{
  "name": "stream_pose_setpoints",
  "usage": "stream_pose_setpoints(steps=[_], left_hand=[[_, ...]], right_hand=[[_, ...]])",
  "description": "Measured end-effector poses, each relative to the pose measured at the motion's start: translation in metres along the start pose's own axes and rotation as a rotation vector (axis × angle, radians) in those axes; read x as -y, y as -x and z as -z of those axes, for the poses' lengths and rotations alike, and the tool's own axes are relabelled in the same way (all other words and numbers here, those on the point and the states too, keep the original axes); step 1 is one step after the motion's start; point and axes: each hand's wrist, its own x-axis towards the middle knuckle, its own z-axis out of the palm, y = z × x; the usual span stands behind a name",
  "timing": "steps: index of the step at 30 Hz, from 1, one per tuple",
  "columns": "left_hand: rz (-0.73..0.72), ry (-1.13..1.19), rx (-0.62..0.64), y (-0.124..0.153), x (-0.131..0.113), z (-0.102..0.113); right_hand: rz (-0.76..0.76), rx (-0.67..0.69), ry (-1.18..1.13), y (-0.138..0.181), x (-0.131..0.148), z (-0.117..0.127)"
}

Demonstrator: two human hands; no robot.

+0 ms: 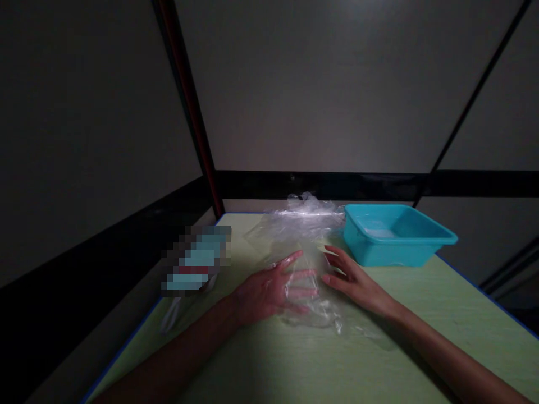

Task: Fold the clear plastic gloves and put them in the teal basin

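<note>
A clear plastic bag [311, 306] lies crumpled in the middle of the table. My left hand [278, 289] has its fingers spread and shows through the thin film, so it appears to be inside the bag or under a layer of it. At the bag's right side is my right hand [347, 280], fingers slightly curled and apart, palm facing left. Whether its fingertips touch the film I cannot tell. Behind both hands rests more crumpled clear plastic [309, 216].
A turquoise plastic basin [391, 252] stands at the back right, with something pale inside. On the left lies a blurred-out item [197, 261] with a white loop [170, 315]. The pale green table [269, 365] has a blue edge and meets walls behind and left.
</note>
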Motion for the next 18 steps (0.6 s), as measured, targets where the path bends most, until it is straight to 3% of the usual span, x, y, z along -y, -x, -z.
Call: stream_pose_setpoints(steps=[3, 8, 13, 18], left_hand=[[0.011, 0.001, 0.019, 0.006, -0.006, -0.009], [0.008, 0.005, 0.034, 0.015, -0.010, -0.018], [-0.009, 0.009, 0.042, 0.016, -0.012, -0.019], [0.065, -0.075, -0.085, 0.011, -0.016, -0.009]], right_hand=[[-0.125, 0.091, -0.183, 0.001, 0.010, 0.005], [-0.084, 0.252, -0.480, 0.004, 0.025, 0.010], [-0.028, 0.106, -0.558, 0.003, 0.033, 0.014], [-0.103, -0.050, -0.340, -0.003, 0.028, 0.020]])
